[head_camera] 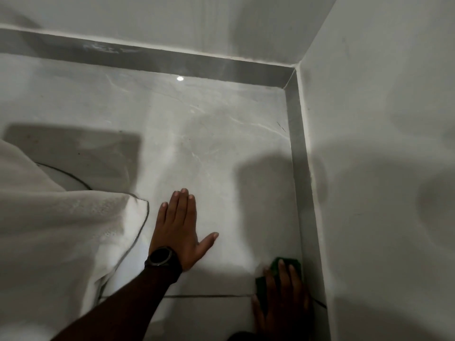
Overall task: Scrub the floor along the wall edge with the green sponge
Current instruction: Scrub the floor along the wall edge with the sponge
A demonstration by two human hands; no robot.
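Observation:
A green sponge (pixel 294 263) lies flat on the pale marble floor (pixel 209 148) at the lower right, right beside the grey skirting strip (pixel 299 156) of the right wall. My right hand (pixel 283 299) presses down on top of it, fingers spread over the sponge, covering most of it. My left hand (pixel 181 225) rests flat on the floor to the left, palm down, fingers straight and thumb out, holding nothing. A dark watch (pixel 161 256) sits on its wrist.
A white cloth or bedding (pixel 56 230) hangs over the floor at the left. The right wall (pixel 381 143) and the far wall (pixel 172 20) meet in a corner at the upper right. A tile joint (pixel 209 296) runs across the floor near my hands.

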